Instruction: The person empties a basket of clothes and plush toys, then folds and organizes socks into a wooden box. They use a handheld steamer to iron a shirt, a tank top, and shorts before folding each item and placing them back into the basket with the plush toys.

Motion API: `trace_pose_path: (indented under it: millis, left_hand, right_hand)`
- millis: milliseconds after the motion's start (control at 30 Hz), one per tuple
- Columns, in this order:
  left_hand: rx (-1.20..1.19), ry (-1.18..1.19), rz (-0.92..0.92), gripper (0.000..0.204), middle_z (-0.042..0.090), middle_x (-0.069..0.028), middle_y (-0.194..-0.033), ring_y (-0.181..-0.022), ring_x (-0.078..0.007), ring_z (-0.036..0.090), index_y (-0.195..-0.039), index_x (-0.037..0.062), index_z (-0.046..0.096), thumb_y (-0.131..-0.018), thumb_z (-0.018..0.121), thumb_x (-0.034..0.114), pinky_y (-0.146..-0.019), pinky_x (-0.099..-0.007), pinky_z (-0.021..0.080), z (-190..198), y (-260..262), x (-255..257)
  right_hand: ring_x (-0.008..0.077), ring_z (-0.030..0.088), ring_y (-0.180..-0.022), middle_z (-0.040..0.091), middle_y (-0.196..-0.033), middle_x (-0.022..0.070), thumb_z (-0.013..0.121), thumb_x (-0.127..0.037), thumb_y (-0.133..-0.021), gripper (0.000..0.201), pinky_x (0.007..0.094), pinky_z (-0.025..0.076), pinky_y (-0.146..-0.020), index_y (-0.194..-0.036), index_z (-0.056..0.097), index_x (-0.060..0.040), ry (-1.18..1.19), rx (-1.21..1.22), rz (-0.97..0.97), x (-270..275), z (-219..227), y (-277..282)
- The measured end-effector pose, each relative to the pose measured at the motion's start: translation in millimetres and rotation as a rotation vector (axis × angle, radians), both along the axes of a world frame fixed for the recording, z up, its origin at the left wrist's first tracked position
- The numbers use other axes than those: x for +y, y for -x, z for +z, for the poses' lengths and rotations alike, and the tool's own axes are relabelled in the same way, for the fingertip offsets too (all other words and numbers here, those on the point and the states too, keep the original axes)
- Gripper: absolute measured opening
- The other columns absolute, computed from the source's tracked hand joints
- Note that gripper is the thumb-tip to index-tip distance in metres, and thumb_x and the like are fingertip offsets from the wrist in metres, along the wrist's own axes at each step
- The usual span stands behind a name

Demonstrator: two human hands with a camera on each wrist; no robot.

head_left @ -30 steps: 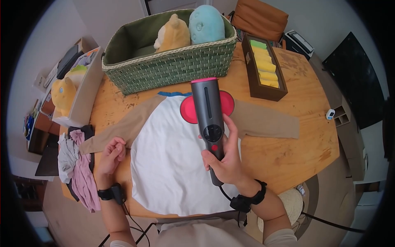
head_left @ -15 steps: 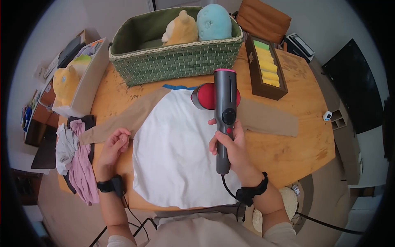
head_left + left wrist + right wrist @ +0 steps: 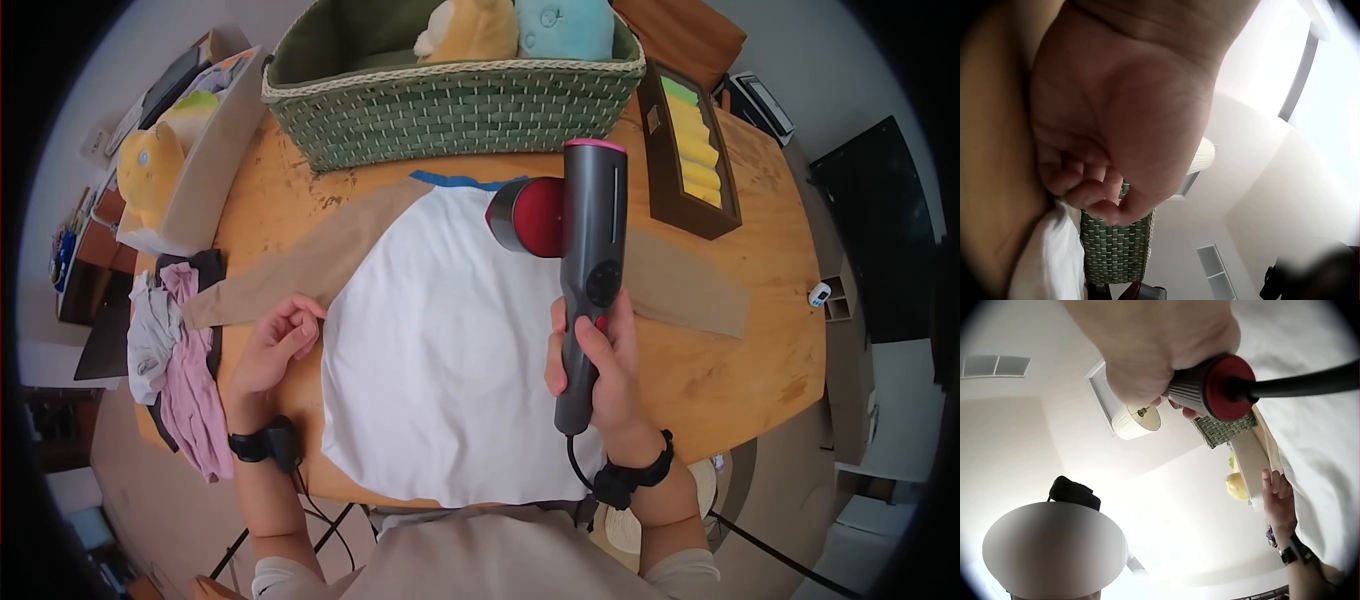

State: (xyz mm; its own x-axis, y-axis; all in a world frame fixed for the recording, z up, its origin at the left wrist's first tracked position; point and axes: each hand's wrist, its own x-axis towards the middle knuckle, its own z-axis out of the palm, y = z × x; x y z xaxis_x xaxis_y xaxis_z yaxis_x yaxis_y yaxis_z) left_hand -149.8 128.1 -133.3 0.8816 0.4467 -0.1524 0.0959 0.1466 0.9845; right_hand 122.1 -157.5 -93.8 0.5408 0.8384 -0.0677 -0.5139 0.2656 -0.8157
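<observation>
My right hand [image 3: 610, 370] grips the handle of a corded handheld appliance [image 3: 594, 220], grey with a pink top, a round dial panel and a drum-shaped head with a dark red face. It is upright over the right side of a long-sleeved shirt [image 3: 430, 370]. Spread out, the shirt shows a white body, tan sleeves and a blue collar. In the right wrist view the cord leaves the red base [image 3: 1230, 387] of the handle. Loosely curled and holding nothing, my left hand [image 3: 278, 345] lies at the shirt's left edge, also seen in the left wrist view.
Behind the shirt stands a green woven basket [image 3: 450, 120] with two plush toys. A brown box [image 3: 690, 200] of rolled yellow and green cloths is at the right rear. At left are a white bin [image 3: 215, 165] with a plush toy and rumpled clothes [image 3: 190, 380].
My right hand has moved rightward with the appliance, whose drum head has turned to show more of its side. My left hand stays almost where it was, and the head view has shifted.
</observation>
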Motion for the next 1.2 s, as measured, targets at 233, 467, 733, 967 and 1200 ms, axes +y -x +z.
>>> trace_pose_path:
  millis: [233, 467, 733, 967, 1200]
  left_hand:
    - [0.531, -0.158, -0.078, 0.023, 0.063, -0.0004, -0.079, -0.071, -0.0104, 0.059, -0.102, 0.0005, 0.063, -0.099, 0.067, 0.023, -0.068, -0.0256, 0.05, 49.6, 9.1, -29.0]
    - [0.898, -0.566, -0.144, 0.042, 0.069, -0.0121, -0.079, -0.069, -0.022, 0.067, -0.103, -0.0036, 0.065, -0.08, 0.084, 0.026, -0.068, -0.0329, 0.053, 85.3, 33.2, -98.0]
    - [0.354, -0.16, 0.167, 0.028, 0.07, -0.0148, -0.082, -0.072, -0.0242, 0.067, -0.109, -0.0044, 0.065, -0.095, 0.067, 0.02, -0.071, -0.0338, 0.054, 62.8, 63.1, -122.7]
    - [1.242, -0.593, -0.407, 0.034, 0.071, -0.0107, -0.071, -0.072, -0.0228, 0.073, -0.095, -0.001, 0.068, -0.094, 0.067, 0.033, -0.064, -0.0318, 0.053, 93.5, 49.1, -102.1]
    - [0.499, -0.757, 0.154, 0.024, 0.06, -0.0081, -0.069, -0.062, -0.0154, 0.057, -0.091, 0.0008, 0.06, -0.092, 0.072, 0.022, -0.061, -0.0312, 0.048, 41.4, -6.5, -14.9]
  right_hand:
    - [0.0142, 0.058, -0.053, 0.057, -0.096, 0.0103, 0.063, 0.0, -0.094, 0.048, 0.0285, 0.048, -0.049, -0.128, 0.031, -0.0058, 0.112, -0.182, -0.131, 6.7, 1.4, -8.6]
    - [0.0133, 0.059, -0.059, 0.06, -0.102, 0.0117, 0.063, 0.001, -0.093, 0.05, 0.0281, 0.05, -0.052, -0.132, 0.033, -0.002, 0.161, -0.296, -0.328, 12.7, -9.1, -17.3]
    - [0.014, 0.061, -0.063, 0.06, -0.102, 0.0126, 0.063, -0.001, -0.094, 0.052, 0.0279, 0.051, -0.053, -0.134, 0.032, 0.0012, 0.207, -0.26, -0.396, 17.0, -23.9, -27.5]
    - [0.0149, 0.06, -0.06, 0.06, -0.104, 0.0137, 0.064, -0.002, -0.093, 0.053, 0.0289, 0.052, -0.052, -0.135, 0.031, 0.0016, 0.195, -0.27, -0.412, 20.2, -28.9, -34.2]
    - [0.016, 0.06, -0.058, 0.059, -0.101, 0.0121, 0.065, -0.001, -0.093, 0.053, 0.0292, 0.051, -0.051, -0.134, 0.032, 0.0008, 0.186, -0.321, -0.417, 23.9, -37.7, -40.5]
